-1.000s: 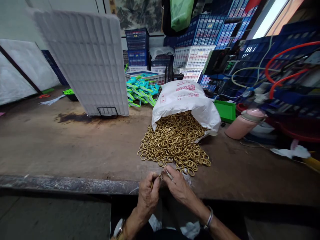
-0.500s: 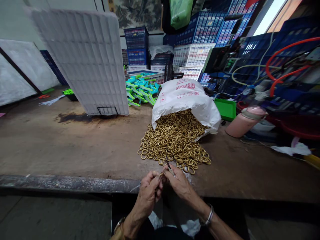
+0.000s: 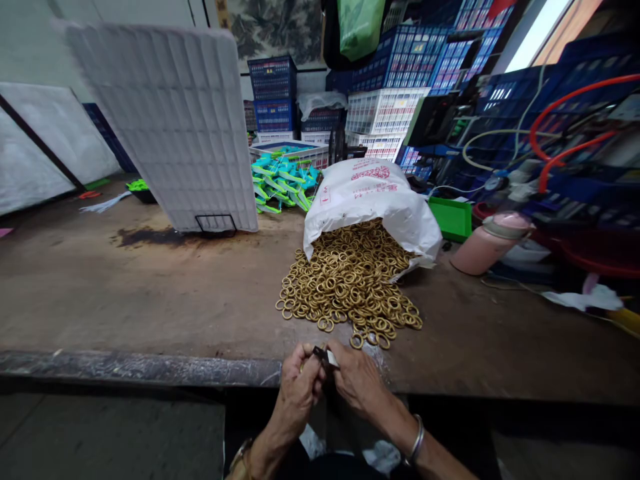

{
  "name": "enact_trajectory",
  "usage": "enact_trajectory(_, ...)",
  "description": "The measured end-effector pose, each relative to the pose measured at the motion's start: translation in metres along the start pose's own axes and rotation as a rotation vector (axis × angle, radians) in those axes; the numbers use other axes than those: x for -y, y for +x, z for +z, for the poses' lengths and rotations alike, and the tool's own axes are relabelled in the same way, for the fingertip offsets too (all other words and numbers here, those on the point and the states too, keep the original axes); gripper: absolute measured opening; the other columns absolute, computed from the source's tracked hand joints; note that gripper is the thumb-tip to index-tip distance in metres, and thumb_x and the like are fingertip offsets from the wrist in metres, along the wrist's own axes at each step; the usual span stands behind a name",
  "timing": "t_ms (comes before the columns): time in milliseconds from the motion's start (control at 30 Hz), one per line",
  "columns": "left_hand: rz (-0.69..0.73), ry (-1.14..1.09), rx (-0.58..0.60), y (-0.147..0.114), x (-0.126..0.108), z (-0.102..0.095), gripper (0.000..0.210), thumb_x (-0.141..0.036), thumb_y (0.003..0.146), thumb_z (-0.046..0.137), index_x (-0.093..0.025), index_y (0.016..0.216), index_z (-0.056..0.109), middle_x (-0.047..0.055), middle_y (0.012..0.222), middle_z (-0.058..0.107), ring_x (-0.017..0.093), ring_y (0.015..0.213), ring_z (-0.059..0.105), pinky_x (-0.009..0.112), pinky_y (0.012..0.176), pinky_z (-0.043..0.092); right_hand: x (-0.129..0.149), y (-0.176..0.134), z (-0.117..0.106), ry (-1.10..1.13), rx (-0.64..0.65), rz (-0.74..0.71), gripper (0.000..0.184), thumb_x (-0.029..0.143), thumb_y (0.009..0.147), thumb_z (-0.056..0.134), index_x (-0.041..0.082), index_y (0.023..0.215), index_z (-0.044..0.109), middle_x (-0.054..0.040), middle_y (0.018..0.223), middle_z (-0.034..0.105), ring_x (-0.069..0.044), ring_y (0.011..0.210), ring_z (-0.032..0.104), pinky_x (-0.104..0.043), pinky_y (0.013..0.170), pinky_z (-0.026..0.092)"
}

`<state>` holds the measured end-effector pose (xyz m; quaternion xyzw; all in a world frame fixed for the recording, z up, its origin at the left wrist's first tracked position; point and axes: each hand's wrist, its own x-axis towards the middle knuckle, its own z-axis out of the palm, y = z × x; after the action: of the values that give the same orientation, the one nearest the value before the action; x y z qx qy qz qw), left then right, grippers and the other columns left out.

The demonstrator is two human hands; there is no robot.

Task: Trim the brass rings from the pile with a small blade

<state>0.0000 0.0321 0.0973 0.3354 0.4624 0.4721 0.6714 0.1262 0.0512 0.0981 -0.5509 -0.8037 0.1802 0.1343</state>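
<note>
- Brass-coloured metal rings (image 3: 350, 283) are seen spilled in a loose heap from a white woven sack with red print (image 3: 373, 193), which lies on its side at about one o'clock from the hands, on the worn brown workbench (image 3: 125, 293).
- Both hands are held together at six o'clock, just over the near edge of the bench, with the heap's closest rings lying just beyond them.
- A small dark clip-like piece with a pale end (image 3: 325, 358) is pinched between the two hands; what exactly it is cannot be told, since it is small and partly covered by the fingers.
- The left hand (image 3: 297, 390) is curled closed, and a glint of brass at its fingertips suggests that one ring is gripped there.
- The right hand (image 3: 357, 380) is clenched on the small piece from the other side, thumb and forefinger pressed to it.
- The step in hand is judged to be the fitting of a single ring to the small piece, with the joining apparently under way.
- The next move is judged to call for a steady pinch from both hands and a fine alignment of ring and piece, as both are small and easily dropped.
- A white ribbed panel (image 3: 170, 120) stands upright at eleven o'clock, a pile of turquoise and green plastic parts (image 3: 283, 180) lies at twelve, and a pink flask (image 3: 490, 243) lies at two o'clock.
</note>
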Motion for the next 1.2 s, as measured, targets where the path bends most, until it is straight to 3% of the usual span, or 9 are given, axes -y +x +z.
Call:
enact_trajectory(133, -0.032, -0.054, 0.019, -0.010, -0.004, -0.002, 0.030, -0.046, 0.074, 0.055, -0.018, 0.070, 0.043, -0.008, 0.051, 0.042, 0.002, 0.035, 0.028, 0.013, 0.034, 0.020, -0.012, 0.007, 0.006, -0.104, 0.010, 0.058, 0.022, 0.007, 0.073, 0.036, 0.017, 0.086, 0.051, -0.0033, 0.063, 0.061, -0.014, 0.053, 0.052, -0.026, 0.049, 0.019)
enact_trajectory(267, -0.086, -0.218, 0.072, -0.019, -0.011, -0.005, 0.027, -0.040, 0.073, 0.061, -0.018, 0.072, 0.046, -0.007, 0.053, 0.046, 0.003, 0.037, 0.034, 0.014, 0.036, 0.025, -0.025, 0.016, 0.008, -0.173, -0.080, 0.139, 0.018, 0.008, 0.078, 0.035, 0.017, 0.083, 0.050, -0.0040, 0.065, 0.061, -0.014, 0.054, 0.053, -0.026, 0.050, 0.019)
enact_trajectory(500, -0.143, -0.428, -0.007, -0.009, -0.005, -0.015, 0.026, -0.037, 0.070, 0.064, -0.013, 0.071, 0.053, 0.007, 0.074, 0.061, 0.011, 0.055, 0.053, 0.017, 0.038, 0.036, -0.008, 0.042, 0.004, -0.193, -0.133, 0.130, 0.017, 0.015, 0.080, 0.043, 0.019, 0.096, 0.047, -0.0055, 0.083, 0.063, -0.016, 0.070, 0.058, -0.025, 0.056, 0.027)
enact_trajectory(700, -0.238, -0.566, 0.011, -0.005, -0.005, -0.024, 0.019, -0.030, 0.069, 0.066, -0.015, 0.077, 0.057, 0.003, 0.069, 0.061, 0.011, 0.054, 0.055, 0.016, 0.039, 0.036, -0.008, 0.051, 0.014, -0.302, -0.148, 0.152, 0.020, 0.022, 0.083, 0.043, 0.019, 0.103, 0.046, -0.0072, 0.082, 0.063, -0.019, 0.070, 0.058, -0.027, 0.058, 0.029)
enact_trajectory(800, -0.265, -0.632, 0.044, -0.002, -0.004, -0.027, 0.018, -0.028, 0.070, 0.065, -0.013, 0.066, 0.056, 0.004, 0.068, 0.060, 0.012, 0.056, 0.056, 0.017, 0.039, 0.037, -0.011, 0.051, 0.014, -0.281, -0.162, 0.152, 0.021, 0.021, 0.083, 0.042, 0.017, 0.103, 0.045, -0.0086, 0.082, 0.063, -0.020, 0.071, 0.058, -0.027, 0.058, 0.030)
enact_trajectory(967, -0.291, -0.589, -0.068, 0.003, -0.002, -0.023, 0.017, -0.024, 0.068, 0.067, -0.012, 0.067, 0.055, 0.004, 0.070, 0.061, 0.014, 0.061, 0.059, 0.019, 0.041, 0.040, -0.015, 0.052, 0.008, 0.004, -0.147, 0.164, 0.013, 0.014, 0.079, 0.040, 0.018, 0.089, 0.047, -0.0035, 0.071, 0.060, -0.015, 0.063, 0.055, -0.024, 0.056, 0.031)
enact_trajectory(1100, -0.175, -0.510, -0.032, 0.005, -0.005, -0.017, 0.020, -0.027, 0.067, 0.069, -0.015, 0.073, 0.055, 0.000, 0.066, 0.057, 0.012, 0.059, 0.058, 0.017, 0.040, 0.040, -0.010, 0.042, 0.000, 0.418, -0.224, 0.114, 0.009, 0.024, 0.082, 0.036, 0.021, 0.079, 0.044, 0.0014, 0.067, 0.053, -0.013, 0.061, 0.052, -0.023, 0.057, 0.036)
enact_trajectory(1200, -0.144, -0.472, -0.021, 0.006, -0.008, -0.012, 0.027, -0.030, 0.066, 0.069, -0.016, 0.085, 0.055, 0.000, 0.068, 0.058, 0.013, 0.060, 0.059, 0.017, 0.040, 0.040, -0.002, 0.031, -0.005, 0.672, -0.199, 0.110, 0.013, 0.033, 0.084, 0.036, 0.021, 0.081, 0.042, 0.0031, 0.067, 0.051, -0.012, 0.059, 0.053, -0.023, 0.058, 0.040)
